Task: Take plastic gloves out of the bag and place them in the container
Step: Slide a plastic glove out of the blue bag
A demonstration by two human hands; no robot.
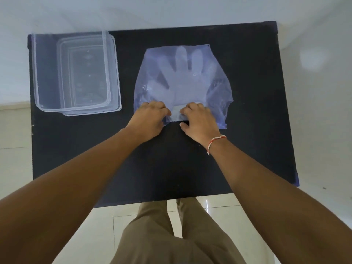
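A clear plastic bag (219, 88) lies flat on the black table (171, 168), its mouth towards me. Inside it I see whitish plastic gloves (181, 77) with the fingers pointing away from me. My left hand (150, 121) and my right hand (200, 121) both rest on the bag's near edge, fingers curled and pinching the plastic on either side of the opening. A clear rectangular container (38, 73) stands at the table's far left, apart from the bag, with nothing visible in it.
The container stands on its clear lid (116, 103), whose rim sticks out on the right and near sides. A light tiled floor surrounds the table. My legs in brown trousers (171, 235) are just before the table's near edge.
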